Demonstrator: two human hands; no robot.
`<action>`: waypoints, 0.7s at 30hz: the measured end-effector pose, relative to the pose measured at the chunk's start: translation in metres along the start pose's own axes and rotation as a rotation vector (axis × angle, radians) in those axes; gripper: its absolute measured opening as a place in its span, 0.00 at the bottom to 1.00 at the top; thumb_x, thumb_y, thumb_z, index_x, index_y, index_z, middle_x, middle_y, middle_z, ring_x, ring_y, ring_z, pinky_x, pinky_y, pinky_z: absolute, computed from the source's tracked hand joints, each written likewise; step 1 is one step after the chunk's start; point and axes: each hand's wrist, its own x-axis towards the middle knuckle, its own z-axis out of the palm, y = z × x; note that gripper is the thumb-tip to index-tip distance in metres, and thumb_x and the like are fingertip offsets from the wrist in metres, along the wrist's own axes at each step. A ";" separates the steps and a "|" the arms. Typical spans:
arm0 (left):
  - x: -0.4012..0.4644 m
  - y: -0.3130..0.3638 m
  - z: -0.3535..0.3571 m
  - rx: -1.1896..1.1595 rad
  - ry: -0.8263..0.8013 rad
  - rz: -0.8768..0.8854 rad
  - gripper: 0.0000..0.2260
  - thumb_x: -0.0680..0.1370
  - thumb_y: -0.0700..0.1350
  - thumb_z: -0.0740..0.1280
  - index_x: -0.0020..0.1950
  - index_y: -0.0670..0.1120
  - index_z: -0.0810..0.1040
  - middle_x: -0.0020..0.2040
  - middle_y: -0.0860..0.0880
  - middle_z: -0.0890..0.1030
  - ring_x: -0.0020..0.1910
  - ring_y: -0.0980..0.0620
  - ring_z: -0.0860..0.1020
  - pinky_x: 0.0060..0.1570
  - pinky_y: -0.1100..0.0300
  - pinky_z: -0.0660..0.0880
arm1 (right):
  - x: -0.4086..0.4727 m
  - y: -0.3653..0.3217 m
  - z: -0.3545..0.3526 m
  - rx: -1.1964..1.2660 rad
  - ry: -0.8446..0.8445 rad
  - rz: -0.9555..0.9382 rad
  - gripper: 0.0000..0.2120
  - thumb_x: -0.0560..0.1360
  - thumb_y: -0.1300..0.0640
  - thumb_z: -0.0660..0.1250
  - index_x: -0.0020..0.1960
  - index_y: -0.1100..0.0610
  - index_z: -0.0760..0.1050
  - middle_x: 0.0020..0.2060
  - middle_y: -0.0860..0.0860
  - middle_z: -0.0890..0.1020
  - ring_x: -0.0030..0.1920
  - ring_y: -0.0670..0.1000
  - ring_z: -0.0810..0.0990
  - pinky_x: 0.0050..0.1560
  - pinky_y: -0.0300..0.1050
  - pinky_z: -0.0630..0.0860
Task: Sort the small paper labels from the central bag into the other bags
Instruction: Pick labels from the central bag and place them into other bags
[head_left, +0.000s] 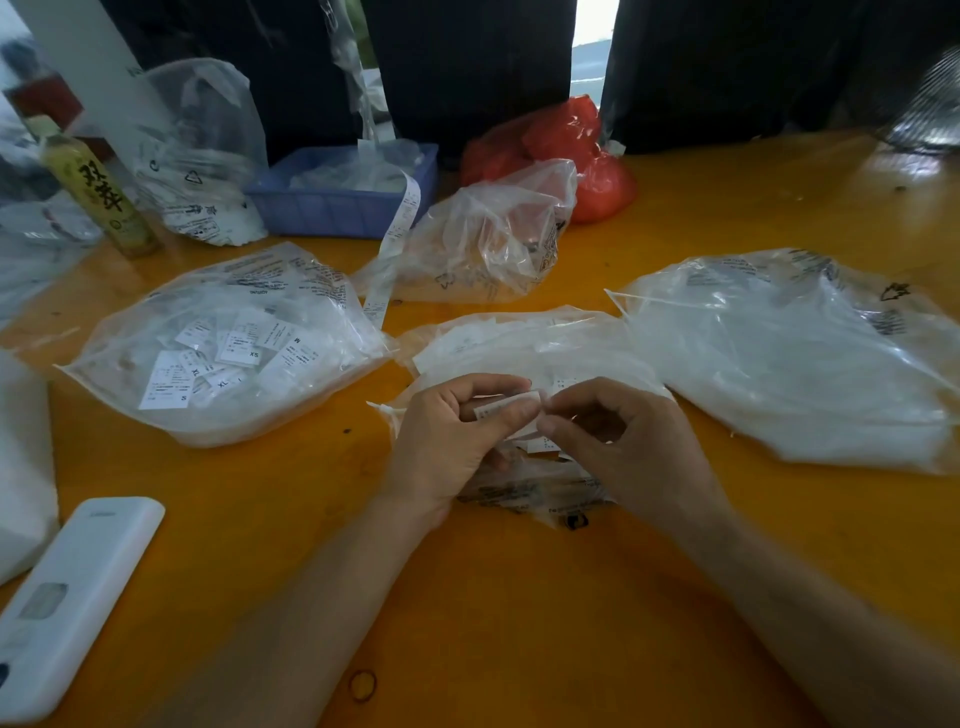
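I have a small paper label (506, 406) up over the central bag (524, 343), pinched in my left hand (447, 447) between thumb and curled fingers. My right hand (618, 447) meets it at the label's right end, fingertips closed as if pinching that edge, though I cannot tell for certain that they grip it. I judge the label feather-light, thin and floppy, easy to crease or drop, and likely to cling to its neighbours, so I would hold it by a short edge with the fingertips only.

More labels (543, 444) lie loose in the bag's mouth just under my hands. On the orange table (519, 623), the left bag (228, 343) shows printed size labels through its plastic, the right bag (795, 353) lies beside the central one, and a far bag (488, 234) sits behind, before a blue tray (343, 205) and red bag (561, 145).
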 end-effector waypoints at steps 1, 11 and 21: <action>0.000 0.000 0.000 0.006 -0.012 0.002 0.11 0.70 0.54 0.80 0.52 0.58 0.88 0.44 0.50 0.89 0.26 0.55 0.82 0.30 0.64 0.79 | 0.000 0.001 0.001 -0.012 -0.002 0.004 0.08 0.75 0.46 0.73 0.51 0.47 0.83 0.41 0.39 0.85 0.43 0.41 0.84 0.45 0.39 0.81; 0.005 -0.002 -0.007 0.068 0.050 0.192 0.14 0.77 0.39 0.77 0.55 0.57 0.86 0.46 0.48 0.89 0.41 0.52 0.86 0.42 0.62 0.81 | 0.004 0.004 -0.007 0.132 0.170 0.088 0.06 0.76 0.54 0.75 0.50 0.47 0.79 0.40 0.41 0.84 0.40 0.44 0.83 0.41 0.35 0.80; 0.029 0.021 -0.139 1.026 0.943 0.338 0.11 0.80 0.31 0.67 0.58 0.39 0.85 0.63 0.39 0.79 0.54 0.41 0.81 0.54 0.55 0.79 | 0.005 0.001 -0.016 0.084 0.274 0.018 0.05 0.77 0.58 0.73 0.50 0.50 0.79 0.39 0.41 0.84 0.41 0.43 0.83 0.41 0.30 0.77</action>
